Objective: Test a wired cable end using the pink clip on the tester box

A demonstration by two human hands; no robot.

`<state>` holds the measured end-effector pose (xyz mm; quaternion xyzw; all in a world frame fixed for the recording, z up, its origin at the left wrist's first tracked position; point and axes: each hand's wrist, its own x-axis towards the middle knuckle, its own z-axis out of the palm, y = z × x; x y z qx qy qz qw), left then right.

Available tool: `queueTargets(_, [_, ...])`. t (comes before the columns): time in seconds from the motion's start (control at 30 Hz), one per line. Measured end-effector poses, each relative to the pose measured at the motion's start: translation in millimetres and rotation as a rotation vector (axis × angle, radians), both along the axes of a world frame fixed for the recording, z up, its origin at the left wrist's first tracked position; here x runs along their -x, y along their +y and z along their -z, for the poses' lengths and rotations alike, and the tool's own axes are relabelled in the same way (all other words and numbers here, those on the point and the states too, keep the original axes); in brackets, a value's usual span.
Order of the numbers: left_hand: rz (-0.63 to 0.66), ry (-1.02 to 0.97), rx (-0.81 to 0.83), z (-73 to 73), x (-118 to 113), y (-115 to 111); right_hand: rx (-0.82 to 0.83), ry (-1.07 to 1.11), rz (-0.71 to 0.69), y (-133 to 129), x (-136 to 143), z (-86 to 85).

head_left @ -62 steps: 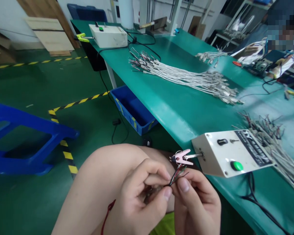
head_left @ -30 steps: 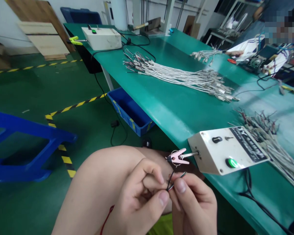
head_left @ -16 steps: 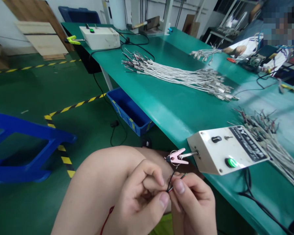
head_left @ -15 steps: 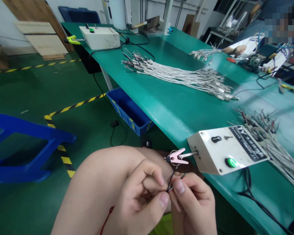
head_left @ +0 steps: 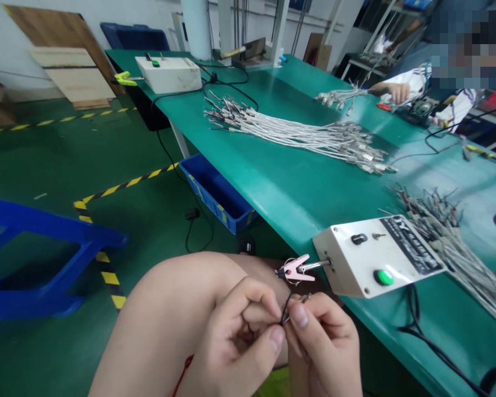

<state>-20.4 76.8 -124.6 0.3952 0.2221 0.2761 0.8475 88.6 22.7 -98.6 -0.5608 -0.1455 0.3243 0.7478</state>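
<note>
Thin coloured wires [head_left: 286, 316], black and red among them, are pinched between my two hands above my lap. My left hand [head_left: 243, 336] is closed, thumb and forefinger gripping the wires where they cross. On the other side my right hand [head_left: 320, 336] is closed too, its thumb pressing the wire ends against the fingers. The rest of the wires is hidden by my hands. Just beyond my fingertips, a pink clip [head_left: 295, 269] sticks out on a metal shaft from a white box [head_left: 382, 256] with a knob, a toggle switch and a green button.
On the green table [head_left: 281, 182] lie a bundle of white cables [head_left: 301, 132] and another cable bundle [head_left: 458, 242] behind the box. A second white box [head_left: 169, 75] stands at the far end. A blue bin [head_left: 235, 223] sits below. Across the table is a co-worker's hand [head_left: 397, 91].
My hands keep their pinch on the wires, with only slight finger shifts. The view has tilted a little, and the co-worker's hand across the table has moved slightly.
</note>
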Motion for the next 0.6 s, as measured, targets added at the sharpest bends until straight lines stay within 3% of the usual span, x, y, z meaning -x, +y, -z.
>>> queueTargets(0.13, [0.015, -0.007, -0.045, 4.5, 1, 0, 0.057, 0.016, -0.007, -5, -1, 8.9])
queueTargets(0.43, [-0.117, 0.12, -0.025, -24.5, 3, -10, 0.017, 0.039, -0.024, -11, 8, -7.3])
queueTargets(0.6, [-0.062, 0.1, -0.11, -16.9, 8, -16, -0.002, -0.128, 0.001, -20, 5, -6.9])
